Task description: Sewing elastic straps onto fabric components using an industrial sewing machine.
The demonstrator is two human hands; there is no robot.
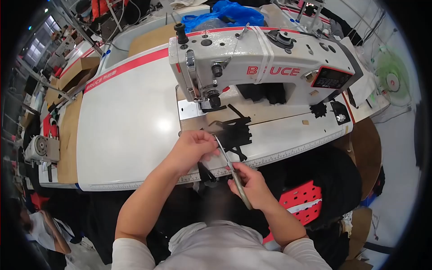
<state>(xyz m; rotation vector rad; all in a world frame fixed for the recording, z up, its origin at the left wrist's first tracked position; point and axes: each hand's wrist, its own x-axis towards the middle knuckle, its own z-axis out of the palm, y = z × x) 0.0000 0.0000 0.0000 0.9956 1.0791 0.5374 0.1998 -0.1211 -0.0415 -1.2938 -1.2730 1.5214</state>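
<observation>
My left hand (195,150) is closed in a pinch over the front part of the sewing table, and what lies between the fingertips is too small to make out. My right hand (252,183) grips a pair of scissors (237,181), its slim blades pointing up and left, close beside the left fingertips. Just beyond the hands lies a pile of black fabric strips (236,135). Another black strip (205,173) hangs at the table's front edge below my left hand. The white sewing machine (234,51) stands behind, its needle area near the pile.
A ruler strip (288,150) runs along the front edge of the white table (126,126). Blue plastic (229,14) lies behind the machine. A red perforated piece (300,202) is below right, beside dark cloth. A green fan (391,76) stands far right; another person (49,229) is lower left.
</observation>
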